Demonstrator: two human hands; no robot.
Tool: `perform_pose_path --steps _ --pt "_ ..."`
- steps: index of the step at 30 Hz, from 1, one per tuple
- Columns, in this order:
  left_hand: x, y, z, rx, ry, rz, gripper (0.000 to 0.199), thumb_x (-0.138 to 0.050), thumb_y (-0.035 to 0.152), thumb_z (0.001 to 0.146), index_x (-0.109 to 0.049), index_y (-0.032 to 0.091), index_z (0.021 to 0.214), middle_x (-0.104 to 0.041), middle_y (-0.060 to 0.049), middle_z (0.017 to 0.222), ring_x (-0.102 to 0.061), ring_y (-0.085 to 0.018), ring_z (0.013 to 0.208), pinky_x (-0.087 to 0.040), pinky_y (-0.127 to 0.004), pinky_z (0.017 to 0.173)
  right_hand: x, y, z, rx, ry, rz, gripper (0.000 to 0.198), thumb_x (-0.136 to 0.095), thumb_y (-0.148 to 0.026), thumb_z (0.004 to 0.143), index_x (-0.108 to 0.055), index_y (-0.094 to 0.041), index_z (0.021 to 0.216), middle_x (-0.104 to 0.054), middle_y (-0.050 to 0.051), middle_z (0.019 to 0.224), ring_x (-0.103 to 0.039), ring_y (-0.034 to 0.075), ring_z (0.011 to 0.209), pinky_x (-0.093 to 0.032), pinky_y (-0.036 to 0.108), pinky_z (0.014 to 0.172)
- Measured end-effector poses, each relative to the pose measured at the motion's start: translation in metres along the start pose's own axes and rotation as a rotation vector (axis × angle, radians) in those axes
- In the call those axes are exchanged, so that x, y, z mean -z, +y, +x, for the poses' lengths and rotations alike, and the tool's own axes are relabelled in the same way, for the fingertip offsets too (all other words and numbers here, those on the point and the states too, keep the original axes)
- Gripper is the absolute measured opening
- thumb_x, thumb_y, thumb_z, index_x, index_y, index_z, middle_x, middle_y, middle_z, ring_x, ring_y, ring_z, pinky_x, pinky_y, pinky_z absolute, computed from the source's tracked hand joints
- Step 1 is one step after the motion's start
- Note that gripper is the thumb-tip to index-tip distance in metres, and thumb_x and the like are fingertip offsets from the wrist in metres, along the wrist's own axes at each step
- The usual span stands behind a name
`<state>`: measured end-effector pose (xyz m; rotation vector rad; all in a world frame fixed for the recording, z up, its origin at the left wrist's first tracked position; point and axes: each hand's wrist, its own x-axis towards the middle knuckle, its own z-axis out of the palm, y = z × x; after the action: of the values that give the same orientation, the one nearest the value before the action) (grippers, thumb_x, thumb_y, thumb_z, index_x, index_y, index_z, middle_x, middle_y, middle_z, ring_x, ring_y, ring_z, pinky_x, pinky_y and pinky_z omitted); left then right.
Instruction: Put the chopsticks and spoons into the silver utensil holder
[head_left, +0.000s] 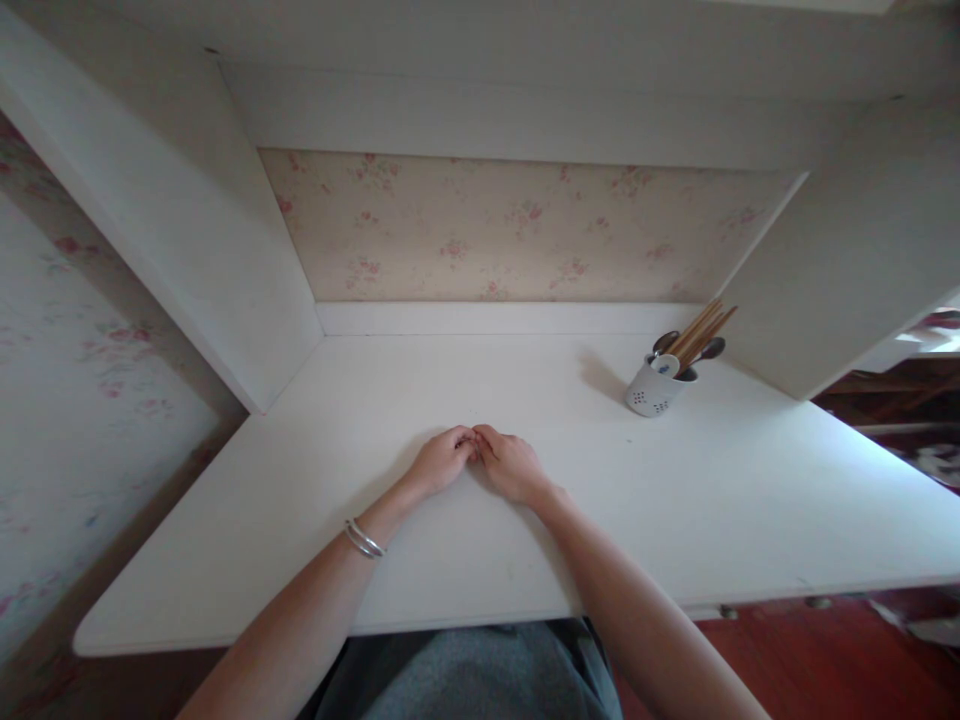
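Note:
My left hand and my right hand rest together on the white desk, touching at the fingertips. The fingers of both curl inward and are closed, and no object shows in either one. Two silver bangles circle my left wrist. To the right and farther back stands a white utensil holder with small holes in its side. Wooden chopsticks and dark metal spoons stick up out of it. Neither hand touches the holder.
White side panels rise at the left and right of the desk, with a shelf overhead. Flowered wallpaper covers the back wall. The desk's front edge runs just before my lap, above a red floor.

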<state>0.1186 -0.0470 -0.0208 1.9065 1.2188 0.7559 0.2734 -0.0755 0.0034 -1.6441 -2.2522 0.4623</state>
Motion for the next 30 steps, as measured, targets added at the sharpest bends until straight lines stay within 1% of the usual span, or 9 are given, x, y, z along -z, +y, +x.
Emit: perform_pose_path --steps 4,8,13,20,25,30 --pt "0.0015 0.0036 -0.001 -0.008 0.001 0.013 0.02 -0.042 0.024 0.084 -0.061 0.019 0.08 -0.067 -0.001 0.08 -0.06 -0.015 0.076 -0.042 -0.024 0.07 0.0004 0.0 0.0002 -0.008 -0.021 -0.014 0.039 -0.02 -0.038 0.099 -0.053 -0.025 0.115 -0.07 0.006 0.096 -0.065 0.02 0.084 -0.033 0.027 0.066" --pt "0.0019 0.0046 -0.0012 -0.006 -0.003 0.013 0.021 -0.042 0.025 0.085 -0.061 0.018 0.083 -0.067 -0.002 0.081 -0.06 -0.015 0.077 -0.043 -0.024 0.071 0.0006 0.0004 0.0 -0.003 -0.022 -0.022 0.038 -0.021 -0.038 0.099 -0.053 -0.025 0.116 -0.07 0.006 0.098 -0.064 0.02 0.085 -0.034 0.027 0.067" --pt "0.0018 0.0051 -0.0014 0.003 -0.01 0.017 0.021 -0.041 0.026 0.086 -0.061 0.018 0.084 -0.067 -0.003 0.082 -0.06 -0.015 0.077 -0.043 -0.024 0.071 0.0024 -0.0008 -0.0005 -0.014 -0.027 -0.026 0.039 -0.02 -0.039 0.1 -0.053 -0.025 0.115 -0.07 0.006 0.097 -0.065 0.02 0.085 -0.034 0.027 0.066" --pt "0.0028 0.0054 -0.0024 0.013 -0.019 0.026 0.02 -0.042 0.027 0.086 -0.06 0.018 0.084 -0.068 -0.002 0.081 -0.06 -0.015 0.077 -0.043 -0.024 0.072 0.0033 -0.0032 -0.0006 -0.031 -0.05 -0.025 0.04 -0.019 -0.038 0.1 -0.053 -0.025 0.116 -0.07 0.006 0.097 -0.065 0.019 0.085 -0.034 0.027 0.067" --pt "0.0024 0.0057 -0.0024 0.029 -0.015 0.057 0.019 -0.042 0.025 0.085 -0.06 0.018 0.081 -0.067 -0.002 0.081 -0.059 -0.014 0.074 -0.042 -0.024 0.068 0.0017 -0.0019 -0.0006 -0.03 -0.057 -0.031 0.04 -0.02 -0.039 0.099 -0.054 -0.024 0.116 -0.07 0.007 0.097 -0.064 0.02 0.084 -0.034 0.027 0.067" --pt "0.0029 0.006 -0.0025 0.032 -0.021 0.046 0.019 -0.042 0.023 0.084 -0.06 0.018 0.081 -0.067 -0.002 0.081 -0.058 -0.014 0.073 -0.041 -0.024 0.068 0.0019 -0.0021 -0.0013 -0.014 -0.035 -0.026 0.04 -0.019 -0.04 0.099 -0.054 -0.025 0.114 -0.07 0.006 0.095 -0.065 0.02 0.082 -0.033 0.027 0.064"
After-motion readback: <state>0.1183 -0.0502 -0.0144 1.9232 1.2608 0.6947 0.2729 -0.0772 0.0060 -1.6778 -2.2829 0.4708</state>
